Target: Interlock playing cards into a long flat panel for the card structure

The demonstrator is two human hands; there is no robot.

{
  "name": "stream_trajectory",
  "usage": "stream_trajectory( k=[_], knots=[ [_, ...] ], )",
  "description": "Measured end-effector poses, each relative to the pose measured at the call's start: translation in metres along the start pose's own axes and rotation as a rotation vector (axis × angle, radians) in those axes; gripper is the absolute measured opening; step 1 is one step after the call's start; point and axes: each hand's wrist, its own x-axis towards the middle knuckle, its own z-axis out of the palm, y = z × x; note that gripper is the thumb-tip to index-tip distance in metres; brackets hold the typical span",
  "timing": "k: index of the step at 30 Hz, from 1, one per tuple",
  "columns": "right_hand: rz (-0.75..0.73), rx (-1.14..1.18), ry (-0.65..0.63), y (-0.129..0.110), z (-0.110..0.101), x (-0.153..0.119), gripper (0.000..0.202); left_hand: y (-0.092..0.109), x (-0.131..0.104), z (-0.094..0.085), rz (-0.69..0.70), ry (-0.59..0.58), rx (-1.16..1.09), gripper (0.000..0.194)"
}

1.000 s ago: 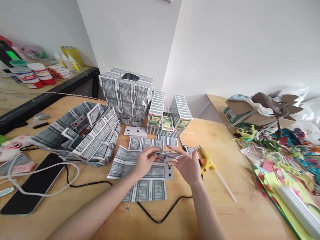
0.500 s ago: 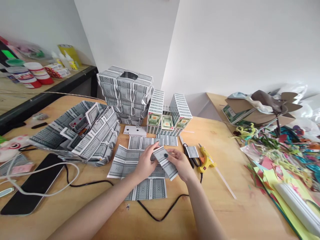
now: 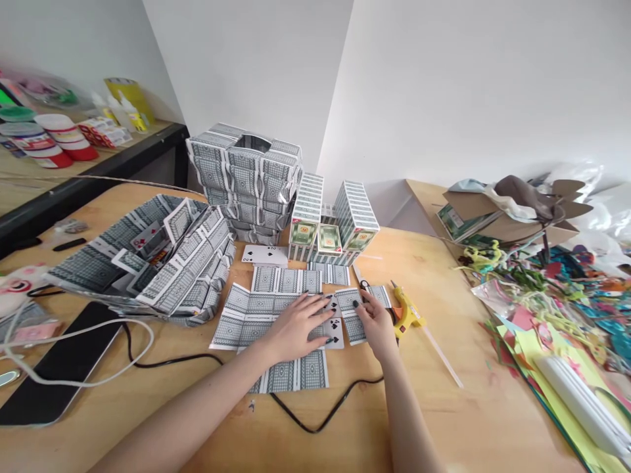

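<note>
My left hand [image 3: 297, 328] lies flat with fingers spread, pressing on a sheet of joined grey-backed playing cards [image 3: 231, 322]. Beside its fingertips, face-up spade cards [image 3: 336, 334] stick out at the sheet's right edge. My right hand [image 3: 378, 325] pinches a short joined piece of playing cards [image 3: 350, 312], backs up, just right of the spades and close to the table. More cards [image 3: 283, 281] make up the sheet's far flap, and others [image 3: 313, 371] its near flap. A yellow glue gun [image 3: 408, 314] rests right of my right hand, with scissors [image 3: 365, 284] partly hidden behind its fingers.
A card-covered box [image 3: 246, 174] and stacked card packs [image 3: 357, 207] stand at the back. A card-built basket [image 3: 192, 263] sits left, near a phone [image 3: 54, 368] and cables. Craft scraps [image 3: 566, 282] and coloured paper [image 3: 532, 348] cover the right side. A black cord [image 3: 320, 428] loops in front.
My left hand has let go of the card piece and flattened onto the sheet. The right hand has moved right, lowering the piece toward the table. Face-up spade cards now show.
</note>
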Motion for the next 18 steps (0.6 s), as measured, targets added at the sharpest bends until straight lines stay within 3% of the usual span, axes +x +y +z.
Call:
stream_trajectory(
  k=[6, 11, 18],
  knots=[
    [-0.083, -0.214, 0.129, 0.007, -0.004, 0.0, 0.058, -0.003, 0.0, 0.003, 0.036, 0.012, -0.011, 0.044],
    [-0.097, -0.197, 0.106, 0.009, -0.001, -0.004, 0.056, -0.003, 0.001, 0.003, 0.081, 0.057, -0.069, 0.034],
    [-0.084, -0.168, 0.119, 0.015, -0.001, -0.004, 0.06, -0.005, 0.001, 0.006, 0.115, 0.016, -0.044, 0.025]
  ],
)
